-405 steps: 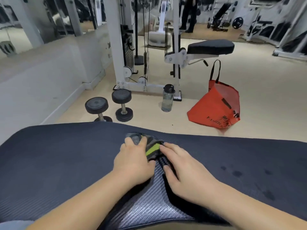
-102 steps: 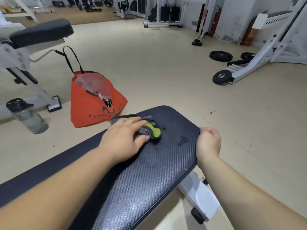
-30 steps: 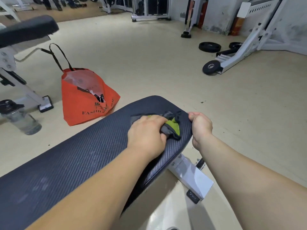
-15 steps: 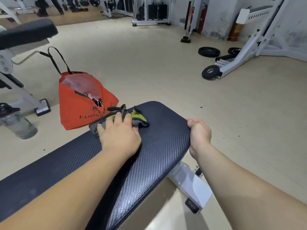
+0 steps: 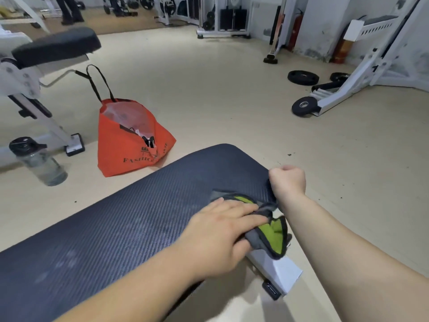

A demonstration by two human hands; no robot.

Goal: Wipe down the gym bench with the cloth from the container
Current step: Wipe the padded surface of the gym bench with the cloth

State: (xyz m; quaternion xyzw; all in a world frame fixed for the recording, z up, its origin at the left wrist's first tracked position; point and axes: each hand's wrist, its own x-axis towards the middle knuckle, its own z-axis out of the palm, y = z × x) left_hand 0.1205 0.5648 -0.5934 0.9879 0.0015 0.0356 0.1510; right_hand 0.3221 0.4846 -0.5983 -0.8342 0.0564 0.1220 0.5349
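Left hand [image 5: 220,226] lay flat, fingers straight, pressing the grey-and-green cloth [image 5: 275,233] onto the near edge of the dark counter [image 5: 139,217] close to its end, with part of the cloth hanging over the side. Right hand [image 5: 287,180] was curled into a fist at the end edge; what it gripped could not be told

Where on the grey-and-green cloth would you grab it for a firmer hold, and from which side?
Probably pinch the cloth at the fold hanging off the bench end, coming from that end, beneath the left hand. That part hangs free, so fingers can close on both faces; the rest lies pressed flat.
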